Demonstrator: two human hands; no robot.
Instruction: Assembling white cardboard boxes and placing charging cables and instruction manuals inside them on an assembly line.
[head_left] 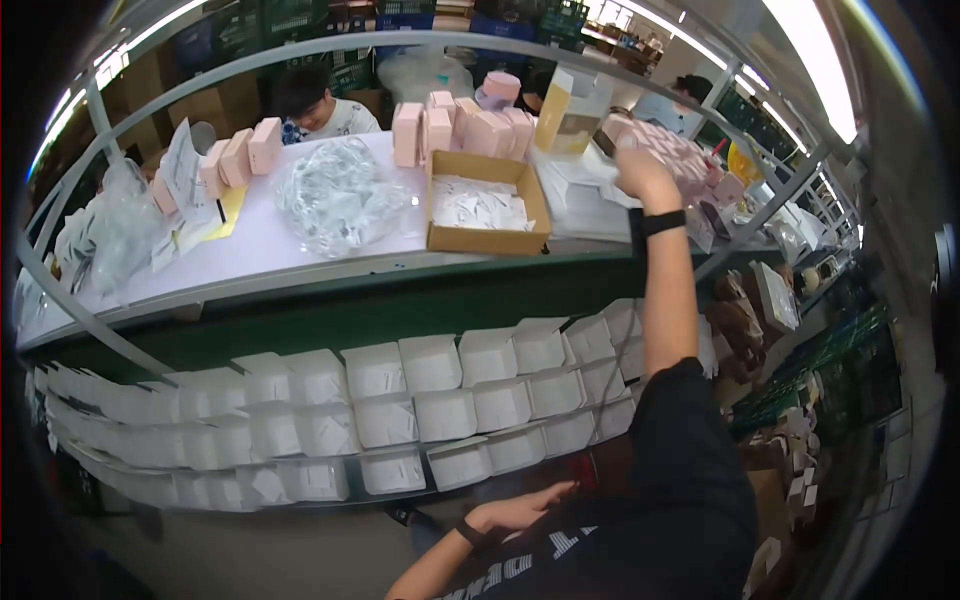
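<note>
My right hand [640,172] reaches far up and right onto the white worktable [270,240], into a pile of small pink boxes [668,150]; I cannot tell whether its fingers grip one. A black band circles that wrist. My left hand [520,512] rests low near my dark shirt, fingers loosely apart and holding nothing, also with a black wristband. Rows of open white boxes [430,400] fill tiered shelves below the table's front edge.
An open cardboard box [487,205] with white packets sits mid-table beside a clear bag of white items [335,195]. More pink boxes [460,128] stand behind. A person [320,105] works across the table. Stacked cartons [790,440] crowd the right.
</note>
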